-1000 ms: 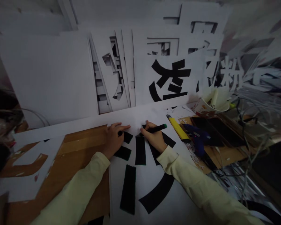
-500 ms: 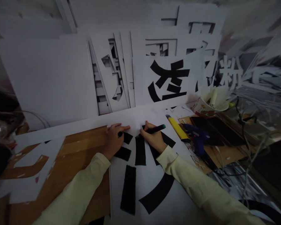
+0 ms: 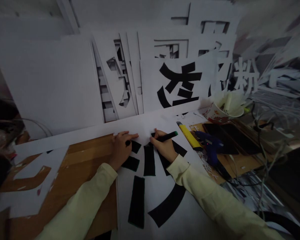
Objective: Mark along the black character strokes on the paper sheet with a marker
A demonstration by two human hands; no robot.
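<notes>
My right hand [image 3: 164, 146] grips a black marker [image 3: 169, 135] with a green end, its tip side down by the top of a black upright strip [image 3: 149, 160] on a white sheet [image 3: 162, 186]. To the left, my left hand [image 3: 121, 149] rests on the sheet with its index finger stretched toward the right hand. A small black round end, which looks like a marker cap [image 3: 127, 143], shows between its curled fingers. Short black pieces [image 3: 131, 163] lie beside that hand. Nearer me are a long green-edged strip [image 3: 136, 202] and a curved black stroke [image 3: 168, 207].
A yellow utility knife [image 3: 189, 136] and a blue glue gun [image 3: 210, 141] lie on the right, beside a paper bowl [image 3: 221, 113] and tangled cables [image 3: 263, 173]. White cut-out boards [image 3: 52, 80] lean at the back. A brown wooden surface [image 3: 90, 160] lies at left.
The whole view has shifted very slightly. Both hands and the marker keep almost the same place on the sheet.
</notes>
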